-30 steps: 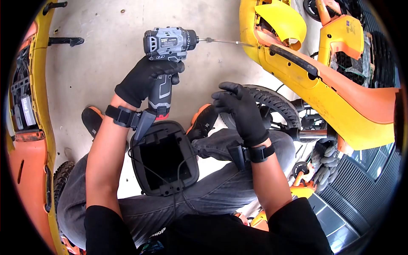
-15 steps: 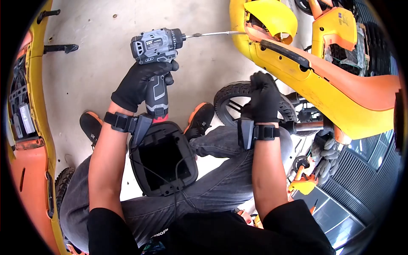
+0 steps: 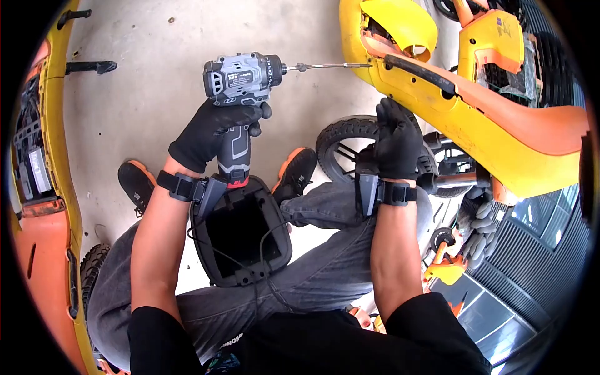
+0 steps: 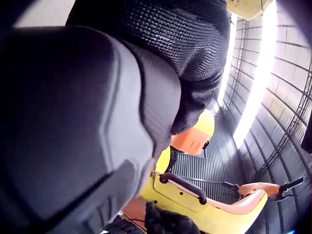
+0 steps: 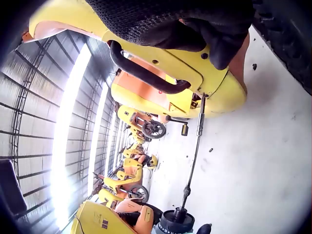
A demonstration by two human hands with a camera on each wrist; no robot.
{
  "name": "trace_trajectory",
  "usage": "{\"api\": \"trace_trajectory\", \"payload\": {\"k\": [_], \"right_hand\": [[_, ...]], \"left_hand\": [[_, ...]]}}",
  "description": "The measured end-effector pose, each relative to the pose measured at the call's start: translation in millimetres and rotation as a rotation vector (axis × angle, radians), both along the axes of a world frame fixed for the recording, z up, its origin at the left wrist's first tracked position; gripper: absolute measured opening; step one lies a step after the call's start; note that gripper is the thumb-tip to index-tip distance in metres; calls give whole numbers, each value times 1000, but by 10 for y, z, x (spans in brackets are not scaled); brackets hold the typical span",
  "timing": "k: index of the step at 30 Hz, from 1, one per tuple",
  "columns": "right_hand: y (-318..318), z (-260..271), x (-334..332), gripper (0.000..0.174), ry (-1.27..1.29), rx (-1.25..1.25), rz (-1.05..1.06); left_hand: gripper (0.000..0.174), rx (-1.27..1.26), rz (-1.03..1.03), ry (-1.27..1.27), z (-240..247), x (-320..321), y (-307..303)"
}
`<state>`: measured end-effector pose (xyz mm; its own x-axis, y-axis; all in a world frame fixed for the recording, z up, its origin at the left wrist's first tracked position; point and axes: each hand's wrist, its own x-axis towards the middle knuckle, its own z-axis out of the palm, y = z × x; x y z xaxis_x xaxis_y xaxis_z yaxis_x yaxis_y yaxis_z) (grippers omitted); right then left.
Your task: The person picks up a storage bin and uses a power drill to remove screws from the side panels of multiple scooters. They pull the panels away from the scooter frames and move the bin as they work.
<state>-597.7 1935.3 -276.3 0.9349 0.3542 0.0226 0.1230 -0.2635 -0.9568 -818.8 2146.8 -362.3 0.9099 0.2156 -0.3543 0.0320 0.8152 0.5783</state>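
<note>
My gloved left hand (image 3: 215, 131) grips the handle of a grey power drill (image 3: 240, 78), which lies level. Its long thin bit (image 3: 331, 65) points right, and in the right wrist view the bit's tip (image 5: 202, 102) meets the edge of the yellow panel (image 5: 224, 100) by a small opening. My gloved right hand (image 3: 398, 140) is raised below the yellow-and-orange vehicle body (image 3: 469, 119), its fingers pointing up close together near the lower edge. Whether they touch the panel I cannot tell. The left wrist view is mostly filled by the drill's base (image 4: 126, 112).
A black open case (image 3: 244, 234) with cables lies between my legs. Beneath the body stands a black wheel (image 3: 347, 147). Another yellow-and-orange vehicle (image 3: 47, 237) is on the left, and more stand at the right, one orange-yellow (image 3: 494, 47).
Since one second ago my right hand has moved right, toward the body's lower edge; its bunched fingers have straightened over the last half second. The drill, still gripped, has dropped slightly in view.
</note>
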Motion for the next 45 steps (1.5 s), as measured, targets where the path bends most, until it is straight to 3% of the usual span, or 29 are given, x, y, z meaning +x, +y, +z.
{"api": "trace_trajectory", "payload": {"k": [3,4,5,7,10,11,13,14,15,17,18,24,27,31,33,38,40,45], "right_hand": [[-41,7,1,22,207,167,-8],[-116,-48,1,24,-328,-351,256],[-116,-129,-21,26,259,111,96],[-27,-142,-169,28,711,274,32],[228,-1,-414,26,835,402,0],[208,-100,-355,26,836,418,7],[133,-334,-272,29,647,431,242],[91,-366,-295,30,493,357,262],[99,-316,-328,30,495,361,271],[134,-219,-378,24,672,367,20],[136,-221,-361,24,685,327,-4],[56,-193,-283,32,572,180,144],[54,-232,-219,32,584,178,149],[69,-325,-138,32,602,161,162],[48,-322,-135,32,599,158,158],[65,-297,-150,32,585,127,141],[64,-301,-158,22,574,172,105],[50,-298,-138,24,613,240,121]], "left_hand": [[41,29,-1,13,71,-39,-126],[40,52,8,14,104,-51,-181],[40,66,-8,11,151,-63,-230],[41,29,-19,-31,254,-100,-342],[37,56,-31,-8,303,-166,-563],[36,21,-25,-11,308,-199,-650],[35,-132,-7,9,313,-247,-862],[36,-196,16,23,269,-277,-975],[37,-263,43,36,262,-295,-1101],[35,-417,113,-16,201,-289,-1349],[34,-483,135,-5,219,-294,-1463],[23,-731,250,-79,183,-151,-1863],[19,-884,180,-154,60,-105,-1860],[18,-821,206,-85,28,-54,-1836],[19,-977,153,-173,63,-54,-1831],[21,-928,164,-138,-84,-33,-1887],[21,-934,168,-130,-77,-35,-1902],[23,-703,245,-141,41,-4,-1889]]}}
